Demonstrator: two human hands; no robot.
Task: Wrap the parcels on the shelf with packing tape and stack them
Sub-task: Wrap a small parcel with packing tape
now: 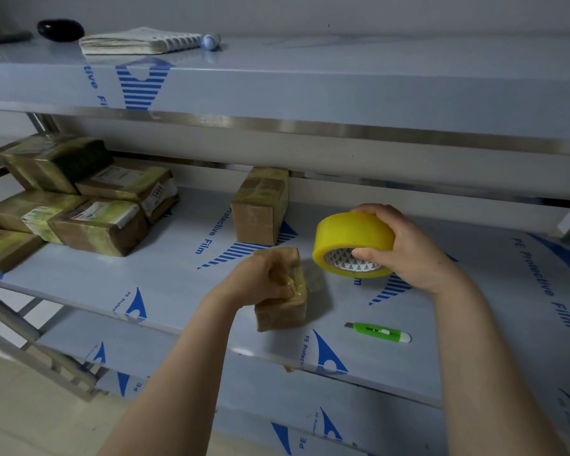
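Note:
My left hand [259, 279] grips a small brown parcel [282, 309] that rests on the middle shelf [165, 281], near its front edge. A strip of clear tape runs from the parcel toward the yellow tape roll [354, 240], which my right hand [405, 245] holds just above the shelf to the right, thumb inside the core. Behind the small parcel another taped brown parcel [260, 205] stands upright. A stack of several taped parcels [79, 195] fills the left end of the shelf.
A green utility knife [380, 332] lies on the shelf right of the small parcel. The top shelf [343, 83] carries a paper pad [135, 41], a black object [60, 28] and a small blue-white item [211, 41]. A lower shelf [277, 399] sits below.

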